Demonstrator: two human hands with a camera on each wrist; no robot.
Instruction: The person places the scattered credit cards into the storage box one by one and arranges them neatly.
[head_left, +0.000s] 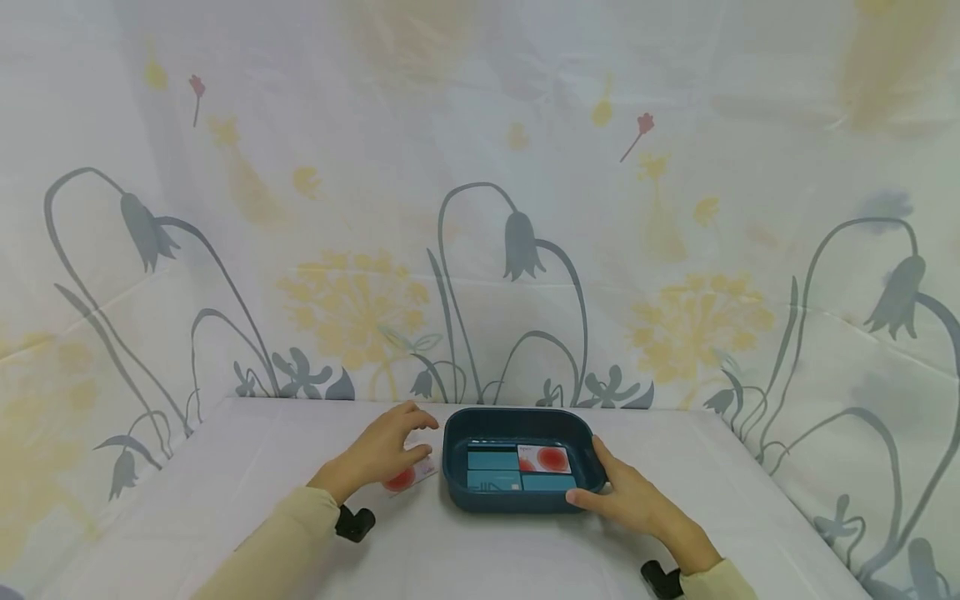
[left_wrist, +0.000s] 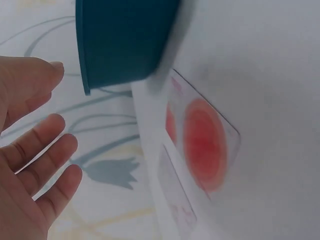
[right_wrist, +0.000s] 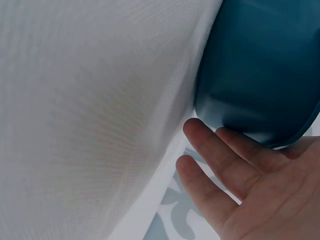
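Observation:
A dark teal, round-cornered plastic box (head_left: 517, 502) stands on the white table. Inside lie a white card with a red circle (head_left: 543, 459) and several flat teal rectangles (head_left: 492, 481). My right hand (head_left: 630, 497) touches the box's right end, thumb at the front corner; the right wrist view shows its fingers extended and spread along the wall. Left of the box, my left hand (head_left: 382, 447) hovers with loosely spread fingers, holding nothing. Below it, partly hidden, lies a white card with a red circle (head_left: 401, 479). A second pale card (left_wrist: 177, 195) appears beside it in the left wrist view.
White cloth covers the table (head_left: 450, 558). Behind it hangs a pale curtain (head_left: 480, 125) printed with grey and yellow flowers. Each wrist carries a small black camera, one on the left (head_left: 355, 523) and one on the right (head_left: 662, 578).

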